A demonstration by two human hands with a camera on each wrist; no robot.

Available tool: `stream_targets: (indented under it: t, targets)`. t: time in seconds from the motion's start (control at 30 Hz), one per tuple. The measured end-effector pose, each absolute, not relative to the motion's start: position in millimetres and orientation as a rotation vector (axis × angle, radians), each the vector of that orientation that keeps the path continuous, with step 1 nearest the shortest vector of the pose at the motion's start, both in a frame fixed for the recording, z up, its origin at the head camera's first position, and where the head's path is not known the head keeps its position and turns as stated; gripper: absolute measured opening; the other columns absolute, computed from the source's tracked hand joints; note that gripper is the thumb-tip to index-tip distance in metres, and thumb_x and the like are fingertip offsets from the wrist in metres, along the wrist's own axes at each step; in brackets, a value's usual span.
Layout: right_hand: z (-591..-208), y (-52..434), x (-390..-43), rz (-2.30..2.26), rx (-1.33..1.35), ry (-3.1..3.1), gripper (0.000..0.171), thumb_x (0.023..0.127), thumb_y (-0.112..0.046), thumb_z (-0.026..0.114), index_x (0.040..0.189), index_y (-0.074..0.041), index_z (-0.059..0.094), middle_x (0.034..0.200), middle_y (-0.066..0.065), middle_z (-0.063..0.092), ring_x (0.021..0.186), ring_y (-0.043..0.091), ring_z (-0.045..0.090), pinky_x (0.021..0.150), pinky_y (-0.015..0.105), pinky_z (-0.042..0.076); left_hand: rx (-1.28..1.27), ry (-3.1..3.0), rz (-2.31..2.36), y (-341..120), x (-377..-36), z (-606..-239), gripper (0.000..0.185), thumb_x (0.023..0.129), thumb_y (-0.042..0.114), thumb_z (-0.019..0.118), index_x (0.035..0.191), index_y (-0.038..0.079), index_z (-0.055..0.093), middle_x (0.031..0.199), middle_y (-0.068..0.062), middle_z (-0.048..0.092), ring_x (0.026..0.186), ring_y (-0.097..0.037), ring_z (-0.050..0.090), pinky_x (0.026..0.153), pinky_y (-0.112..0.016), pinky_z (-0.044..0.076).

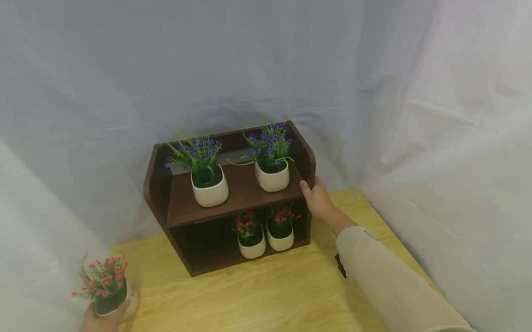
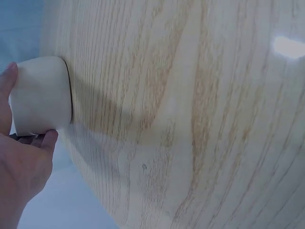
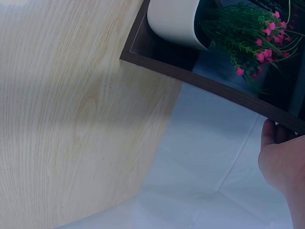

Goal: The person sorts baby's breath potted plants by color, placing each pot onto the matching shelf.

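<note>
At the lower left my left hand (image 1: 99,328) grips a white pot of pink-red flowers (image 1: 104,282). In the left wrist view, thumb and fingers wrap the white pot (image 2: 43,95), whose base is right at the wooden tabletop. Across from it, my right hand (image 1: 319,201) holds the right side panel of a dark brown two-tier shelf (image 1: 236,208), thumb at the panel's front edge. The right wrist view has the right hand (image 3: 286,164) with fingers against the panel's outer face; part of the hand is out of frame.
On the upper tier stand two white pots with purple flowers, a left one (image 1: 210,192) and a right one (image 1: 273,178). Two pots with red flowers (image 1: 251,245) sit side by side at the right of the lower tier. White curtains surround the wooden table (image 1: 256,303).
</note>
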State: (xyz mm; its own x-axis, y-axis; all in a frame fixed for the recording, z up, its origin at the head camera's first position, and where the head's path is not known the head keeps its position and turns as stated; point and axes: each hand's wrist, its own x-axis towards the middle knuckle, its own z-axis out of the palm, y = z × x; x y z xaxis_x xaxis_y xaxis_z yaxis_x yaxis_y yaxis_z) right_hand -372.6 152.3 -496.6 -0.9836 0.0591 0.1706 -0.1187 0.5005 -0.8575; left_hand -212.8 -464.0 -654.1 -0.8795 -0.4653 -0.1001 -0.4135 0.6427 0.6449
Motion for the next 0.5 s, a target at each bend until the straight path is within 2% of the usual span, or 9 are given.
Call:
stream_targets:
  t: [0.17,0.4,0.5]
  targets:
    - [-494.6,149.5,-373.4,1.494,0.05,-2.576,0.053,0.117,-0.032,0.044,0.146,0.012,0.042,0.15,0.037,0.042,0.147,0.051,0.046,0.129,0.06,0.038,0.73,-2.783,-1.088,-467.6,-209.0,-660.8,0.106,0.097,0.069,0.069,0.155,-0.014,0.039,0.152,-0.046,0.048,0.135,-0.067,0.05,0.11,-0.079,0.042]
    - [-497.1,150.0,-373.6,1.485,0.042,-2.574,0.054,0.117,-0.031,0.043,0.149,0.013,0.039,0.151,0.037,0.041,0.148,0.051,0.044,0.13,0.06,0.036,0.751,-2.843,-1.154,-469.4,-211.1,-668.8,0.128,0.092,0.079,0.067,0.167,-0.01,0.015,0.16,-0.048,0.034,0.143,-0.07,0.039,0.116,-0.084,0.033]
    - [-497.9,150.9,-373.6,1.465,0.043,-2.578,0.053,0.117,-0.031,0.042,0.148,0.012,0.04,0.15,0.037,0.041,0.147,0.052,0.045,0.129,0.061,0.036,0.688,-2.85,-1.144,-463.6,-208.8,-672.1,0.124,0.093,0.08,0.065,0.167,-0.009,0.019,0.16,-0.046,0.038,0.142,-0.07,0.042,0.112,-0.086,0.036]
